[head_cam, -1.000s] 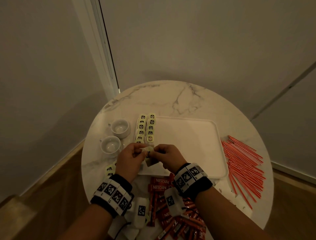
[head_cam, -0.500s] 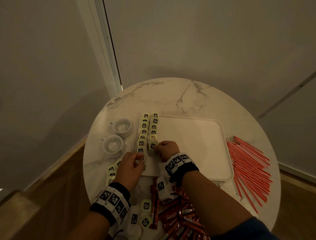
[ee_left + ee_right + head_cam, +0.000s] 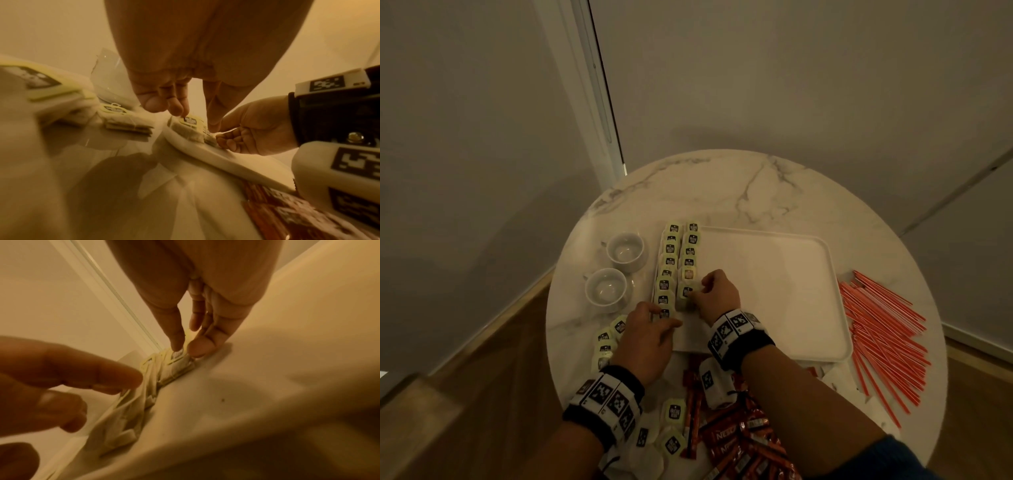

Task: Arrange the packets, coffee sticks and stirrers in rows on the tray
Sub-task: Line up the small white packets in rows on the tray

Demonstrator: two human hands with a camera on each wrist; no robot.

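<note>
Nearest, before the tray (image 3: pixel 774 291), coffee sticks (image 3: pixel 736 442) and loose packets (image 3: pixel 673 411) wait in a heap. At the tray's near-left corner the left hand (image 3: pixel 645 342), fingers nearly straight, presses the last packet (image 3: pixel 664 313) of the left row, seemingly to square it. Just beyond, the right hand (image 3: pixel 717 294), fingers curled, pinches a packet (image 3: pixel 686 294) ending the second row. Stirrers (image 3: pixel 880 339) lie right of the tray, cups (image 3: pixel 616 270) left of it
</note>
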